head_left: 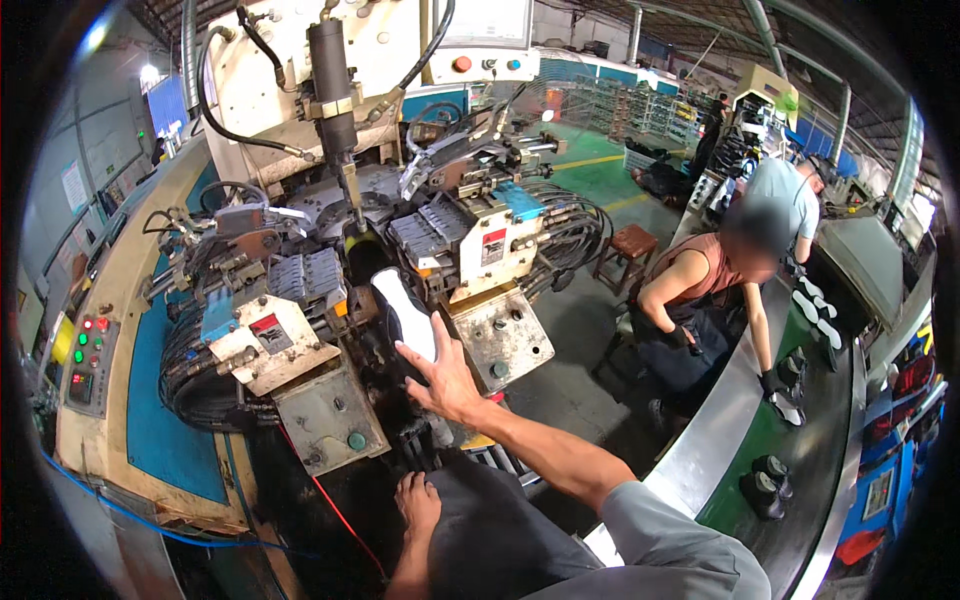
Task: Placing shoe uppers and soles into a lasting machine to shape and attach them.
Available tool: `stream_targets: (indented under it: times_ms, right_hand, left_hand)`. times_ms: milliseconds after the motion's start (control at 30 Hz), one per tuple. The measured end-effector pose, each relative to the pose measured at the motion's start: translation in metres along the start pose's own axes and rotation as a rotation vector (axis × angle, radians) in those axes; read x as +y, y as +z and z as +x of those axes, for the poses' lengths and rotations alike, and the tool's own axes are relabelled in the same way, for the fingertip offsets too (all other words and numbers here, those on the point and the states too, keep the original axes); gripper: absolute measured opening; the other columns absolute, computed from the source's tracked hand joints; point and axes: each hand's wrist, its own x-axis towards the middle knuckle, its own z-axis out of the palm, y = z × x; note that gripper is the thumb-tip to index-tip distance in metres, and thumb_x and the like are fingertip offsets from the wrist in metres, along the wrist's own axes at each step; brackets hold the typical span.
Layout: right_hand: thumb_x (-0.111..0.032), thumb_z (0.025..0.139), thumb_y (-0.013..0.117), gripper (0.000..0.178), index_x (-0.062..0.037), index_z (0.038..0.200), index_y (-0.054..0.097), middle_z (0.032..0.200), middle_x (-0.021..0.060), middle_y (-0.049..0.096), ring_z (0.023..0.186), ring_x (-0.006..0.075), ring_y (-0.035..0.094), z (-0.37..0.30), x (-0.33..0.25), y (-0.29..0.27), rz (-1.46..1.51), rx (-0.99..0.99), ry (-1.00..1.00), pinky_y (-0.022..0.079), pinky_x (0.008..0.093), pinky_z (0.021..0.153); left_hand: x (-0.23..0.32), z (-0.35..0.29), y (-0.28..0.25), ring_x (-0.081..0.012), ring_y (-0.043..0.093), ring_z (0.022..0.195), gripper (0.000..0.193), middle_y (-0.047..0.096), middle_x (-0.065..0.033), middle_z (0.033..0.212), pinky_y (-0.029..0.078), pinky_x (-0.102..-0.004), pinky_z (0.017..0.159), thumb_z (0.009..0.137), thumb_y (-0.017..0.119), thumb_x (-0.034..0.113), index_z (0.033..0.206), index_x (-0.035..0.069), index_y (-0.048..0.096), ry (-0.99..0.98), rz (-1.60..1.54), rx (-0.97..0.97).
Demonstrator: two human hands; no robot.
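Note:
A black shoe upper with a white bottom sits sole up in the middle of a large shoe-lasting machine, under a dark vertical cylinder. My right hand reaches to its near end, fingers spread, with the fingertips at the shoe's edge. Nothing is wrapped in that hand's grasp. Lower down, my left hand lies with its fingers stretched out beside the dark cloth over my lap, below the machine's front. It holds nothing that I can see.
Metal clamp blocks and hoses flank the shoe. A panel with lit buttons is at the left. To the right runs a green conveyor carrying dark shoes and white-soled ones. A co-worker reaches onto it; a stool stands behind.

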Motion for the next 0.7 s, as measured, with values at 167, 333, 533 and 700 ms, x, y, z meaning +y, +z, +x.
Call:
stream_targets:
  times_ms: [167,333,533,700]
  right_hand:
    - [-0.023,0.084,0.084,0.076,-0.0290,0.156,0.059,0.171,0.0401,0.012,0.138,0.0584,0.043,-0.009,0.004,-0.007,0.030,-0.013,0.001,0.040,0.0573,0.120]
    - [-0.024,0.085,0.083,0.074,-0.0288,0.155,0.060,0.171,0.0399,0.013,0.127,0.0548,0.050,0.004,-0.004,0.000,0.011,-0.046,0.017,0.045,0.0567,0.114]
    - [-0.024,0.088,0.080,0.077,-0.0290,0.160,0.053,0.171,0.0407,0.009,0.123,0.0561,0.049,-0.004,-0.032,0.009,-0.055,-0.071,0.087,0.058,0.0564,0.096]
    - [-0.023,0.090,0.079,0.084,-0.0299,0.165,0.043,0.172,0.0401,0.004,0.132,0.0616,0.043,-0.012,-0.031,0.008,-0.082,-0.090,0.059,0.054,0.0608,0.103]
  left_hand:
    - [0.006,0.001,0.002,-0.0377,0.056,0.135,0.034,0.066,-0.0159,0.138,0.045,-0.0551,0.111,0.096,0.069,0.020,0.126,0.004,0.074,0.005,0.037,0.016]
    - [0.016,0.000,0.002,-0.0388,0.058,0.131,0.034,0.067,-0.0159,0.136,0.047,-0.0545,0.110,0.095,0.069,0.019,0.125,0.004,0.075,0.010,0.024,-0.021]
    - [0.018,0.001,-0.003,-0.0382,0.062,0.125,0.030,0.071,-0.0159,0.130,0.050,-0.0526,0.106,0.093,0.068,0.016,0.118,0.003,0.078,-0.025,0.042,0.010]
    - [0.018,0.003,-0.008,-0.0385,0.057,0.133,0.032,0.065,-0.0163,0.141,0.047,-0.0524,0.113,0.100,0.064,0.015,0.128,0.002,0.074,-0.066,0.026,-0.079]
